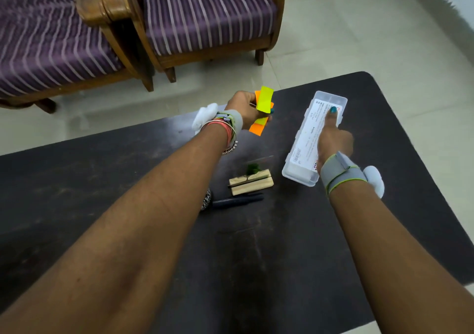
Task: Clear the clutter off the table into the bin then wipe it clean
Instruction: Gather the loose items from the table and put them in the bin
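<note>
My left hand (245, 106) is raised above the far edge of the dark table (128, 179) and grips yellow and orange paper strips (264, 102). My right hand (333, 138) holds a clear plastic box with a white label (307, 133), thumb pressed on its lid; the box's near end is at the table surface. Between my arms lie a small wooden block with a green sprig (250, 181), a dark pen (237, 201) and a patterned item (206, 200) half hidden by my left forearm. No bin is in view.
Two wooden chairs with purple striped cushions (205, 18) stand beyond the table on a pale tiled floor (372, 38). The table's rounded far right corner (364, 74) is near the box.
</note>
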Available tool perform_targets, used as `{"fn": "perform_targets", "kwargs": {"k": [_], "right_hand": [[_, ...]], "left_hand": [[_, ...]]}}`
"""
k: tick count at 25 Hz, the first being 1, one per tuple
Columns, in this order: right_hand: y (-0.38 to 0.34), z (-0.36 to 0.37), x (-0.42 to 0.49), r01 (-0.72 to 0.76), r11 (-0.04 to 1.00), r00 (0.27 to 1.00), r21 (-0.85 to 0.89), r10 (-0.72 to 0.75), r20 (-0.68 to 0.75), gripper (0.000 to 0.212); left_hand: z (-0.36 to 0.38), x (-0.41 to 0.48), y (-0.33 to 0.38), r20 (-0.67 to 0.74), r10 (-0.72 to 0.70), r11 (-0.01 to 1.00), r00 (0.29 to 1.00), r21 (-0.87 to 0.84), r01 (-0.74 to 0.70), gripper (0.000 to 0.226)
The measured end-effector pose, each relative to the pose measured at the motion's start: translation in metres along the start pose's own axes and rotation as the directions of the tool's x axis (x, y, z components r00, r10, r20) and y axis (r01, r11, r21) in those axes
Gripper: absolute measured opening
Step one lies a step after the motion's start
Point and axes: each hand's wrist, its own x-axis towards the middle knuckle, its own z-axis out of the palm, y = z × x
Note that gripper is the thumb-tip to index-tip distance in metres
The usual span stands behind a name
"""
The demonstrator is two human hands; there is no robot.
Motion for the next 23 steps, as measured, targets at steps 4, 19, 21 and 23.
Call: {"fn": "perform_targets", "kwargs": {"k": [4,19,21,23], "right_hand": [[-0.01,-0.022,-0.026,0.106,0.994,0.993,-0.025,-0.104,0.064,0.069],[-0.021,-0.163,-0.226,0.213,0.976,0.914,0.049,-0.217,0.344,0.06],[-0.03,-0.175,-0.249,0.232,0.971,0.894,0.064,-0.239,0.379,0.062],[-0.04,-0.188,-0.278,0.263,0.963,0.86,0.057,-0.261,0.437,0.06]], "left_hand": [[0.014,-0.04,0.035,-0.053,0.047,0.991,0.997,-0.125,-0.054,0.013],[0.001,-0.336,0.112,-0.318,-0.098,0.807,0.943,-0.58,-0.112,0.031],[-0.004,-0.367,0.122,-0.333,-0.151,0.78,0.931,-0.618,-0.095,0.037],[-0.012,-0.404,0.13,-0.329,-0.179,0.772,0.927,-0.631,-0.075,0.041]]}}
